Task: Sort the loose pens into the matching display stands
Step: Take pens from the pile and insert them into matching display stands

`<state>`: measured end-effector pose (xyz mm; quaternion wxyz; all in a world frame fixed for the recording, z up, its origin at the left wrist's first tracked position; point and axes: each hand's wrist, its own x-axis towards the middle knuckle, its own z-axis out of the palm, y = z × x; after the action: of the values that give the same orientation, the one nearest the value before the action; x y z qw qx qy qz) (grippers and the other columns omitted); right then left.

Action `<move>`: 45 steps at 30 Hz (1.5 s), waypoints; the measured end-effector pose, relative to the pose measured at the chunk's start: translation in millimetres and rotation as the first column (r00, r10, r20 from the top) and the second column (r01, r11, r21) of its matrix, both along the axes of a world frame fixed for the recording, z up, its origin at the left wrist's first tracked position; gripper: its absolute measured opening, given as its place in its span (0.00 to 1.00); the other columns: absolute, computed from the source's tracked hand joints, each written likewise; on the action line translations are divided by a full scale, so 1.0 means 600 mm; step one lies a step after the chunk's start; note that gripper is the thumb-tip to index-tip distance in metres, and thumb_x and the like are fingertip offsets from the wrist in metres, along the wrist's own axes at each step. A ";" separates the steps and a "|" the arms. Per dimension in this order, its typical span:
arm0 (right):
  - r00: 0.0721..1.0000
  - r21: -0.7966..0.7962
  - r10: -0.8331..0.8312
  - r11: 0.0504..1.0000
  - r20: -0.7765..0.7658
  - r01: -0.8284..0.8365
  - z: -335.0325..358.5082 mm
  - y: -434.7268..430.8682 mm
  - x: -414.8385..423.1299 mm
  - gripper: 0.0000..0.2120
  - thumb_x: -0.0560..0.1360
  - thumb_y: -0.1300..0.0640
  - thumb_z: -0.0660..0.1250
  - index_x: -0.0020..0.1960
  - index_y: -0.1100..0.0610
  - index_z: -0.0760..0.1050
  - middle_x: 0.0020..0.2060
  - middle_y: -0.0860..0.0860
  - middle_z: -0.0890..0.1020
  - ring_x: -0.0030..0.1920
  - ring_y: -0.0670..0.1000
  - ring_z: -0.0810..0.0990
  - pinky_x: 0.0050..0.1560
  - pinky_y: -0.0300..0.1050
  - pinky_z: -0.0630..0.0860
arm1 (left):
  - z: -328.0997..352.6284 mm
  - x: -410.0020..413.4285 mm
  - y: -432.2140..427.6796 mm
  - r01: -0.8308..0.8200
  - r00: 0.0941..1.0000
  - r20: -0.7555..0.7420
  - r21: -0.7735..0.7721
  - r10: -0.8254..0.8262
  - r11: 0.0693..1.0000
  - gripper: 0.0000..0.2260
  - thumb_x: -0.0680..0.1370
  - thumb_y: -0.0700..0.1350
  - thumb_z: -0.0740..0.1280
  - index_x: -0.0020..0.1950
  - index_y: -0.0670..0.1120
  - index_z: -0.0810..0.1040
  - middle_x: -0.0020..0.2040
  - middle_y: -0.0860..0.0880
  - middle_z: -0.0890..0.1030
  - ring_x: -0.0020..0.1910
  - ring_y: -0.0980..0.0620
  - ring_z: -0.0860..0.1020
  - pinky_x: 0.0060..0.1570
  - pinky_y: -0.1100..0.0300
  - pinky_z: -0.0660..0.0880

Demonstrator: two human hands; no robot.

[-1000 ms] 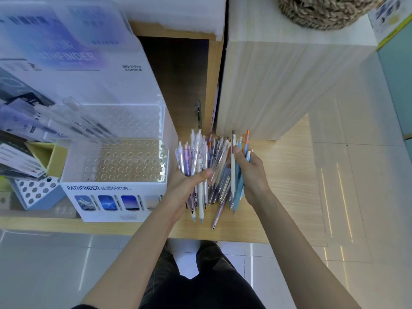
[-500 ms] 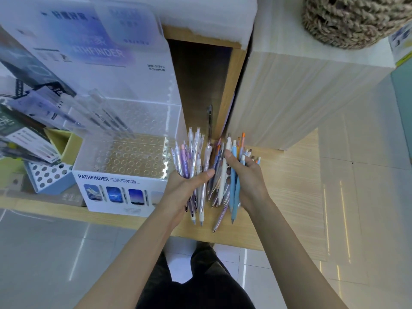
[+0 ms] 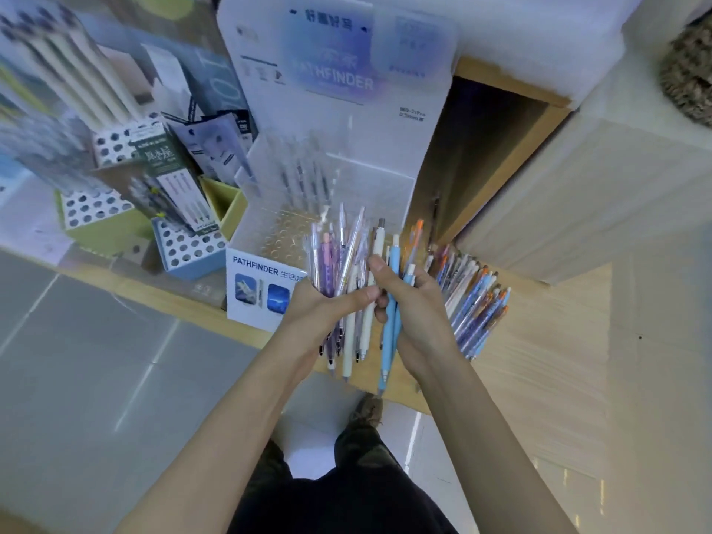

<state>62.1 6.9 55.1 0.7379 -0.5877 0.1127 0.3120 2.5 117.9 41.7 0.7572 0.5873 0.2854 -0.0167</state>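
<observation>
While the wooden counter (image 3: 539, 341) fills most of the shot, the white stand (image 3: 246, 291) marked PATHFINDER has a few pens standing in its back holes. Loose pens (image 3: 474, 302) lie fanned just beside the right hand (image 3: 420, 321), which grips blue ones (image 3: 389, 333). The left hand (image 3: 319, 314) clutches a clear-purple bunch (image 3: 327, 264), hands close together

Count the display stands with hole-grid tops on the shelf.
4. The PATHFINDER stand sits partly behind the left hand. A blue stand is to its left, a green stand further left, and a white stand behind that. Blur and packaging may hide others.
</observation>
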 end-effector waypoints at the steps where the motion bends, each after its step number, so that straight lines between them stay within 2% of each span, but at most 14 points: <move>1: 1.000 0.002 0.018 1.000 -0.003 -0.018 0.003 0.016 -0.010 0.08 0.73 0.56 0.71 0.44 0.59 0.74 0.24 0.47 0.70 0.25 0.45 0.68 0.25 0.38 0.68 | 0.001 -0.011 0.015 -0.002 1.000 -0.001 -0.003 0.002 1.000 0.17 0.66 0.46 0.78 0.49 0.38 0.82 0.43 0.39 0.84 0.47 0.44 0.83 0.59 0.50 0.75; 6: 0.994 0.116 0.098 0.989 -0.038 -0.093 0.018 0.099 -0.049 0.05 0.75 0.59 0.68 0.45 0.59 0.73 0.25 0.49 0.66 0.21 0.45 0.63 0.21 0.37 0.60 | 0.017 -0.074 0.100 -0.009 1.000 0.003 -0.058 0.009 0.998 0.14 0.69 0.42 0.75 0.52 0.38 0.82 0.47 0.35 0.83 0.49 0.39 0.82 0.60 0.41 0.74; 12: 0.970 0.044 0.229 0.972 0.080 -0.232 0.023 0.209 -0.092 0.06 0.74 0.61 0.69 0.46 0.60 0.73 0.27 0.49 0.68 0.23 0.46 0.63 0.21 0.38 0.60 | 0.036 -0.146 0.209 -0.114 0.993 0.010 -0.038 0.115 0.993 0.11 0.66 0.40 0.75 0.48 0.49 0.83 0.47 0.46 0.85 0.48 0.50 0.83 0.50 0.58 0.76; 17: 0.957 -0.047 0.218 0.976 0.194 -0.213 0.021 0.311 -0.141 0.08 0.73 0.61 0.70 0.40 0.59 0.72 0.23 0.49 0.66 0.22 0.48 0.63 0.22 0.40 0.60 | 0.029 -0.202 0.307 -0.173 0.985 -0.001 0.030 0.173 0.984 0.09 0.67 0.40 0.77 0.44 0.50 0.83 0.43 0.48 0.85 0.43 0.50 0.82 0.43 0.59 0.77; 21: 0.954 -0.082 0.210 0.977 0.215 -0.196 0.018 0.375 -0.175 0.06 0.74 0.62 0.70 0.48 0.59 0.74 0.22 0.49 0.66 0.23 0.48 0.63 0.22 0.40 0.62 | 0.021 -0.235 0.382 -0.166 0.986 -0.013 0.080 0.167 0.983 0.10 0.69 0.40 0.76 0.48 0.50 0.82 0.43 0.51 0.85 0.45 0.52 0.82 0.46 0.61 0.77; 23: 0.953 -0.086 0.183 0.982 0.242 -0.167 0.020 0.401 -0.185 0.09 0.74 0.62 0.70 0.54 0.56 0.75 0.23 0.49 0.67 0.23 0.48 0.63 0.22 0.40 0.63 | 0.021 -0.249 0.416 -0.167 0.985 -0.018 0.098 0.170 0.981 0.10 0.68 0.41 0.76 0.47 0.47 0.81 0.40 0.51 0.84 0.42 0.52 0.82 0.44 0.62 0.77; 27: 0.965 -0.078 0.099 0.994 0.244 -0.082 0.031 0.449 -0.190 0.08 0.75 0.63 0.69 0.51 0.53 0.75 0.23 0.47 0.69 0.22 0.47 0.64 0.22 0.39 0.64 | 0.031 -0.267 0.470 -0.176 0.983 -0.037 0.075 0.179 0.982 0.07 0.69 0.39 0.74 0.46 0.43 0.79 0.32 0.51 0.83 0.32 0.55 0.81 0.32 0.64 0.75; 30: 0.961 -0.078 0.048 0.997 0.272 -0.028 0.044 0.479 -0.184 0.05 0.75 0.60 0.70 0.47 0.53 0.75 0.27 0.50 0.70 0.24 0.49 0.64 0.24 0.41 0.64 | 0.035 -0.269 0.503 -0.200 0.978 -0.037 0.093 0.204 0.975 0.16 0.67 0.42 0.76 0.52 0.43 0.79 0.41 0.46 0.84 0.40 0.49 0.82 0.41 0.54 0.78; 32: 0.952 -0.084 0.003 0.996 0.305 0.024 0.052 0.494 -0.172 0.04 0.75 0.59 0.69 0.47 0.53 0.74 0.30 0.52 0.69 0.24 0.49 0.64 0.24 0.41 0.64 | 0.042 -0.262 0.521 -0.208 0.976 -0.039 0.100 0.212 0.973 0.14 0.67 0.42 0.76 0.51 0.43 0.80 0.44 0.41 0.82 0.43 0.45 0.80 0.46 0.49 0.77; 34: 0.937 -0.116 -0.025 0.991 0.350 0.069 0.060 0.507 -0.154 0.04 0.75 0.57 0.70 0.47 0.52 0.75 0.30 0.53 0.69 0.25 0.50 0.64 0.26 0.42 0.65 | 0.050 -0.249 0.540 -0.205 0.977 -0.031 0.103 0.210 0.973 0.10 0.68 0.42 0.76 0.46 0.43 0.80 0.40 0.41 0.79 0.40 0.46 0.79 0.42 0.52 0.75; 38: 0.906 -0.102 -0.054 0.989 0.420 0.107 0.079 0.528 -0.115 0.05 0.75 0.58 0.70 0.47 0.51 0.73 0.28 0.52 0.72 0.25 0.49 0.65 0.27 0.44 0.66 | 0.068 -0.206 0.574 -0.213 0.977 0.001 0.134 0.215 0.968 0.11 0.69 0.42 0.75 0.47 0.38 0.80 0.39 0.41 0.80 0.38 0.48 0.79 0.41 0.56 0.74; 41: 0.851 -0.118 -0.102 0.975 0.515 0.188 0.100 0.536 -0.083 0.07 0.75 0.58 0.70 0.45 0.51 0.72 0.29 0.52 0.71 0.27 0.50 0.65 0.28 0.44 0.66 | 0.087 -0.169 0.588 -0.203 0.979 0.018 0.148 0.203 0.968 0.05 0.70 0.40 0.75 0.44 0.44 0.80 0.35 0.48 0.83 0.37 0.52 0.81 0.38 0.61 0.76; 43: 0.789 -0.128 -0.154 0.951 0.594 0.282 0.111 0.536 -0.061 0.10 0.74 0.58 0.71 0.40 0.49 0.71 0.30 0.49 0.72 0.30 0.50 0.67 0.33 0.45 0.67 | 0.099 -0.145 0.595 -0.208 0.978 0.054 0.151 0.202 0.966 0.07 0.71 0.37 0.74 0.43 0.47 0.79 0.32 0.53 0.83 0.34 0.58 0.82 0.35 0.68 0.75; 45: 0.725 -0.141 -0.186 0.920 0.663 0.365 0.120 0.536 -0.041 0.10 0.74 0.56 0.71 0.39 0.51 0.69 0.33 0.53 0.72 0.33 0.49 0.69 0.41 0.49 0.71 | 0.106 -0.124 0.602 -0.210 0.977 0.075 0.150 0.201 0.966 0.07 0.71 0.37 0.74 0.43 0.47 0.79 0.32 0.54 0.83 0.35 0.60 0.82 0.33 0.71 0.74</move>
<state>37.4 328.8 127.3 0.6857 -0.7267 -0.0175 -0.0378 -71.7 479.0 105.4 0.7143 0.6126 0.3227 0.1017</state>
